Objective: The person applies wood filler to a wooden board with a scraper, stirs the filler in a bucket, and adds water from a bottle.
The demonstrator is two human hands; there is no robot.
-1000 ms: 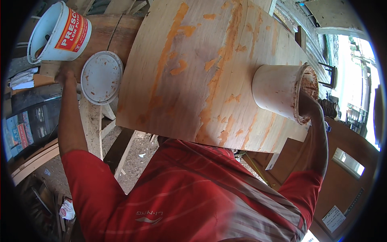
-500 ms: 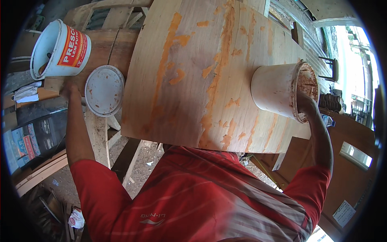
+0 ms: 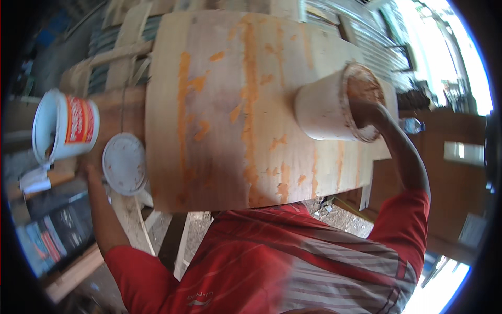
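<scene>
My right hand (image 3: pixel 366 112) reaches into the mouth of a white bucket (image 3: pixel 321 107), which lies tilted on its side on the wooden panel (image 3: pixel 219 162). Brown-orange residue coats the inside of this bucket, and its wall hides my fingers. Streaks and patches of orange filler mark the panel. At the far left my left hand (image 3: pixel 90 163) is just below a second white bucket (image 3: pixel 83 123) with a red and orange label; its fingers are blurred and partly hidden. Beside that hand is a round, stained white lid (image 3: pixel 124 163).
A dark, glossy surface (image 3: pixel 57 225) lies below the labelled bucket, near a crumpled white cloth (image 3: pixel 35 179). Wooden slats (image 3: pixel 128 49) stand behind at the left. A plastic bottle (image 3: pixel 412 125) and brown boards (image 3: pixel 444 157) are at the right.
The whole view has shifted, with the panel and both buckets appearing farther left. My right hand is still inside the tilted bucket, and my left hand stays by the labelled one.
</scene>
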